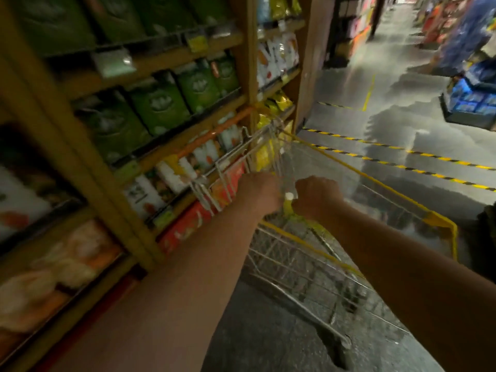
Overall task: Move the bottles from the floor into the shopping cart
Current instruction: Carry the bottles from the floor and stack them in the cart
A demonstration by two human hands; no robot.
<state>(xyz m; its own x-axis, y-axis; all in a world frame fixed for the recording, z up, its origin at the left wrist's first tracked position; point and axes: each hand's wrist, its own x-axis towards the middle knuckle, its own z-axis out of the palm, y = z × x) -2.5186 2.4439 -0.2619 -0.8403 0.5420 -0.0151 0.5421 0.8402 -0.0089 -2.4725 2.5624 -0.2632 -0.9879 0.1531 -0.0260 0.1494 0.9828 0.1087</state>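
We are in a supermarket aisle: wooden shelves (161, 63) carry rows of green packets (158, 106) with price labels (197, 42) on the rails. A wire shopping cart (292, 261) stands on polished floor (402, 76) marked with yellow-black striped tape (397, 166).

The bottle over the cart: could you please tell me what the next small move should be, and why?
Probably lower the bottle into the shopping cart and let go: the left hand and right hand both appear to hold it above the wire basket, though the view is blurred.
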